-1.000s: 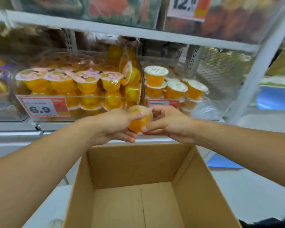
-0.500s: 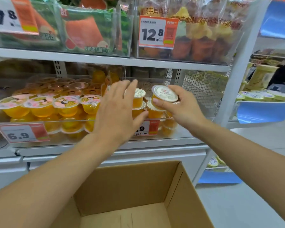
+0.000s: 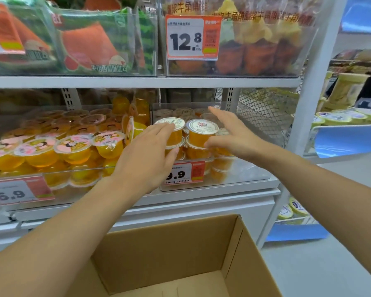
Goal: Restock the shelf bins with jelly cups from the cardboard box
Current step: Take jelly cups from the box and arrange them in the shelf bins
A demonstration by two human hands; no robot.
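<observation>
Jelly cups (image 3: 202,132) stand upright in the right bin (image 3: 240,172), lids up, axis vertical, stacked in short columns near the bin's front. Top two cups sit side by side, white lids facing up. Left hand (image 3: 147,156) has straight, spread fingers, tips touching the left top cup (image 3: 173,129). Right hand (image 3: 229,136) is spread wide, fingers straight, just right of the right top cup; whether the thumb touches it, can't tell. Neither hand holds anything. Price tag (image 3: 183,173) reads 9.9 on the bin front. Left bin (image 3: 51,168) holds wider cups (image 3: 73,147), lids up, some tilted. Box (image 3: 180,254) sits open below the shelf (image 3: 137,82), the visible part of its inside bare.
</observation>
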